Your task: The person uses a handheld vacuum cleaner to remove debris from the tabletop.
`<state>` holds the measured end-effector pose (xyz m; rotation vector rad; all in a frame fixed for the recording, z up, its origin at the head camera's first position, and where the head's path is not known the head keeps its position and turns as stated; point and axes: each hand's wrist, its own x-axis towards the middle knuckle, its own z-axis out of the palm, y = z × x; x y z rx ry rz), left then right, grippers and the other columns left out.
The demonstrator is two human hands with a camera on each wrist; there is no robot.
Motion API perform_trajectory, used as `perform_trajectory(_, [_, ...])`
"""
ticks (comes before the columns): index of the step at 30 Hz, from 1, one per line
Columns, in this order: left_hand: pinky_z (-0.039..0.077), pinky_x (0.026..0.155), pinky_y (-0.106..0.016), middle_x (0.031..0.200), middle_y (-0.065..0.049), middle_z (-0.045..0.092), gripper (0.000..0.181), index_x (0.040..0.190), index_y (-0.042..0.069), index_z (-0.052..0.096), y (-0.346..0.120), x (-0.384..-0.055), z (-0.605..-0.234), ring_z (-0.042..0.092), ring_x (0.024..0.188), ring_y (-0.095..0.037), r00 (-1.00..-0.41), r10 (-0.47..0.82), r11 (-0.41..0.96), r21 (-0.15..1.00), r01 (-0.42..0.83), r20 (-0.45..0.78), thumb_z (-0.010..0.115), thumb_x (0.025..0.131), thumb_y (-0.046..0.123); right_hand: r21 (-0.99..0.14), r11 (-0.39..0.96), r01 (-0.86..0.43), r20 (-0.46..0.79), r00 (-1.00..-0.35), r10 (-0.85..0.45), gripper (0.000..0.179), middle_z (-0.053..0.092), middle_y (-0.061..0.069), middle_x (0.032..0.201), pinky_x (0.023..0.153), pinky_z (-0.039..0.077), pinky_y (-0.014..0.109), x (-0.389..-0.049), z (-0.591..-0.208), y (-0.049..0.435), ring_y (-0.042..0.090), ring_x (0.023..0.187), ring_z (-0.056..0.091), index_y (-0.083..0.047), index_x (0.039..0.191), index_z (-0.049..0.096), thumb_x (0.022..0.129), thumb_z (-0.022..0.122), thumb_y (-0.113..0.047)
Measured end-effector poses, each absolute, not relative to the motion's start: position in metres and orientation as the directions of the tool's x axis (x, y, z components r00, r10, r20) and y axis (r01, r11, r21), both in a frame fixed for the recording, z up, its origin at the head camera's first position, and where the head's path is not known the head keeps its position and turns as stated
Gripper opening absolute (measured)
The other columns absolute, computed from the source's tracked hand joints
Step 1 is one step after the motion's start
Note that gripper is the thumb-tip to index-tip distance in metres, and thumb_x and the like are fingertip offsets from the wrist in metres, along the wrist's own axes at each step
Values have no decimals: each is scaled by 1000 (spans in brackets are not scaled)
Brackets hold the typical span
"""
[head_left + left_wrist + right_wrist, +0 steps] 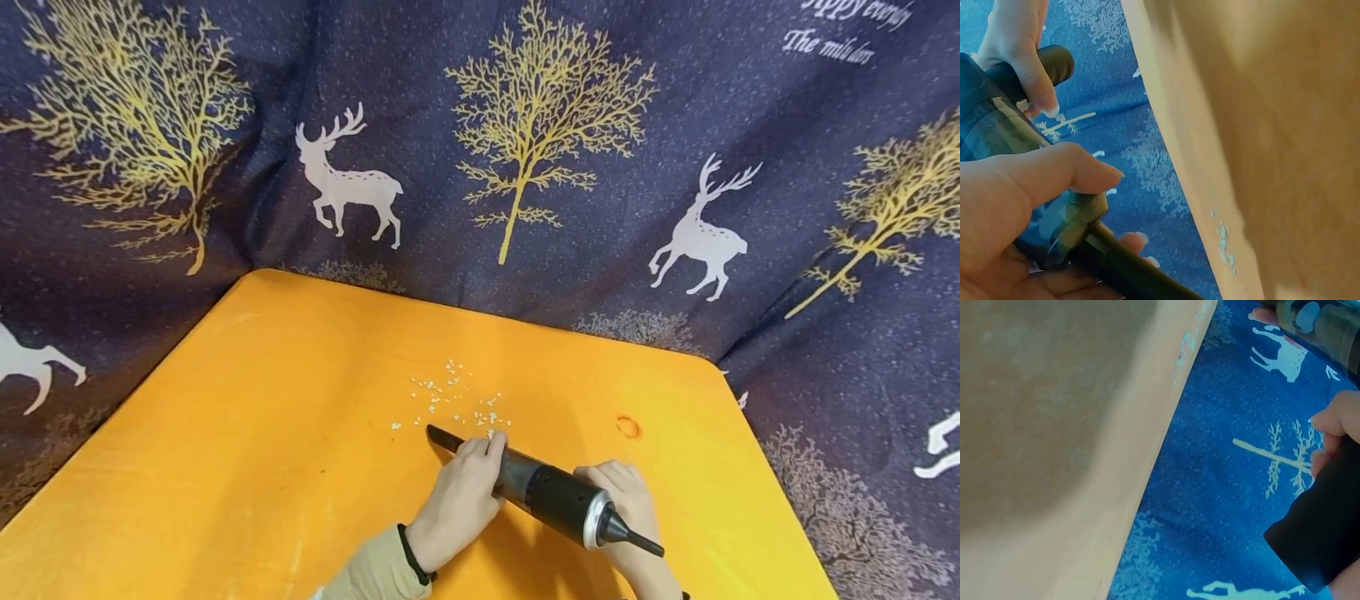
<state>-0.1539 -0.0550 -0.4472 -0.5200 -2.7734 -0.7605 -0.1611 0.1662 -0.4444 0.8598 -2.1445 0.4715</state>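
Observation:
A black handheld vacuum cleaner (558, 500) with a silver ring and a clear front section is held over the orange table, tilted across the head view. My left hand (463, 487) grips its front end, thumb and fingers wrapped around the clear section in the left wrist view. My right hand (626, 504) holds the handle (1319, 525), its fingers curled around it. The narrow black nozzle (444, 437) points to the left, close to the table surface. Small white scraps (450, 396) lie scattered just beyond the nozzle.
The orange table (300, 367) extends to both sides and away from me. A reddish ring mark (628, 427) shows on its right part. Behind it hangs a dark blue cloth (427, 167) printed with yellow trees and white deer, meeting the table's back and side edges.

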Motion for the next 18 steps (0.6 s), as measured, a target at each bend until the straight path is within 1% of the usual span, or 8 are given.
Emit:
perform_trajectory(1, [54,65,-27,94,-7,64,58,109,10,50,-54,-153,-447,61,88,-23,-910,288,804,442,399,298,88,66,14,-44,710,-703,770,-476,-425,13,62,-2,71,70,38,29,-159,-445,168,14,66,55,-10,82,65,73,55,-10])
perform_trajectory(3, [53,64,-25,91,-5,63,58,108,10,50,-51,-153,-448,61,86,-22,-902,310,803,426,417,300,89,65,16,-21,722,-692,779,-463,-422,14,62,-3,71,70,38,29,-156,-445,171,13,66,55,-10,82,65,80,51,-14])
perform_trajectory(5, [52,63,-23,89,-3,62,58,107,11,49,-49,-152,-449,60,84,-20,-896,329,802,413,431,298,89,65,17,-13,729,-684,788,-456,-414,25,62,-3,71,70,38,29,-153,-447,174,12,66,54,-10,82,65,91,45,-20])
perform_trajectory(7, [51,63,-23,88,-2,61,59,106,11,48,-48,-153,-450,59,83,-20,-890,342,800,404,444,301,89,65,17,-6,735,-678,795,-449,-407,34,61,-4,71,69,38,28,-151,-448,176,12,65,54,-11,82,65,98,40,-27])
perform_trajectory(8, [50,63,-22,87,-2,60,59,106,11,48,-47,-153,-450,59,83,-19,-887,347,799,399,450,304,89,65,17,-10,735,-678,799,-447,-402,35,61,-3,71,69,38,29,-151,-448,177,13,65,54,-10,82,65,98,40,-28])
perform_trajectory(10, [50,64,-23,87,-2,60,59,106,11,48,-46,-155,-451,59,83,-19,-879,355,797,389,462,318,89,65,17,-11,742,-670,804,-447,-392,34,60,-3,70,69,37,29,-150,-449,177,14,65,54,-10,83,66,98,40,-27])
perform_trajectory(14, [52,68,-25,89,-2,62,59,106,12,48,-44,-162,-453,60,84,-19,-863,363,789,376,486,352,89,64,16,-12,762,-647,803,-461,-379,22,61,-3,70,68,37,30,-152,-449,178,15,65,55,-10,83,66,88,47,-18])
perform_trajectory(18, [54,70,-27,93,-3,64,58,107,12,48,-41,-168,-455,61,87,-21,-857,360,783,380,492,369,88,65,14,-32,775,-631,791,-490,-366,15,63,-2,72,69,37,30,-154,-449,180,16,67,56,-9,84,66,79,52,-13])
